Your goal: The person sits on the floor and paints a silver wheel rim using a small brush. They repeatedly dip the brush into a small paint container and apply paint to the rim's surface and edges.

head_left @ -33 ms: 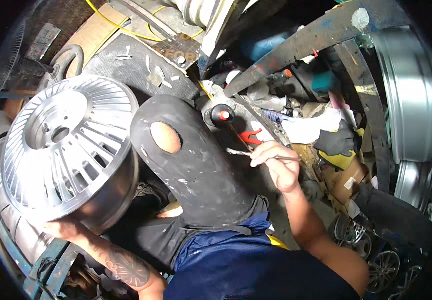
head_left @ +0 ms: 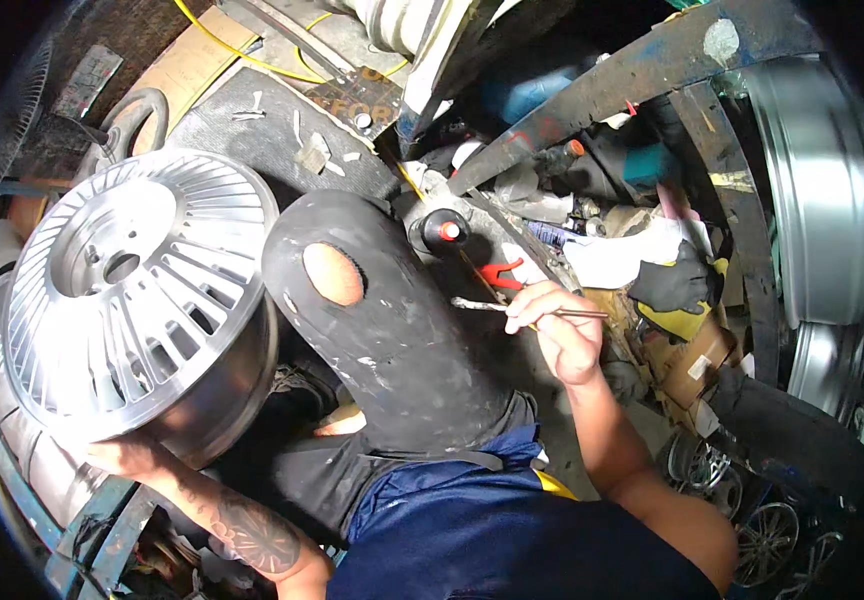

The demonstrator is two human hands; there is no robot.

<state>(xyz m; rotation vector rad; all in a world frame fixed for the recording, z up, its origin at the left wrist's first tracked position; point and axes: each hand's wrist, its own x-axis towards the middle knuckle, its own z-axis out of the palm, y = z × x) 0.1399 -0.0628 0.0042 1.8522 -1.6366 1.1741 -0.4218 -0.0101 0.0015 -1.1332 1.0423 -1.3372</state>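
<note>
The spoked wheel [head_left: 142, 300] stood at the left of the scene, face tilted upward, just beside your bent knee [head_left: 334, 275]. Your left hand [head_left: 124, 457] was at the near edge of the spoked wheel; glare covered its fingertips, so whether they gripped or merely rested could not be told. Your right hand [head_left: 564, 335] pinched the thin brush [head_left: 482, 305] between thumb and fingers, right of the knee and well apart from the spoked wheel. The pale tip of the thin brush pointed left. On its far side stood a dark bottle [head_left: 438, 232] with a red cap. A gray mat [head_left: 237, 115] lay far left; a gray-and-yellow glove [head_left: 680, 285] lay at the right.
</note>
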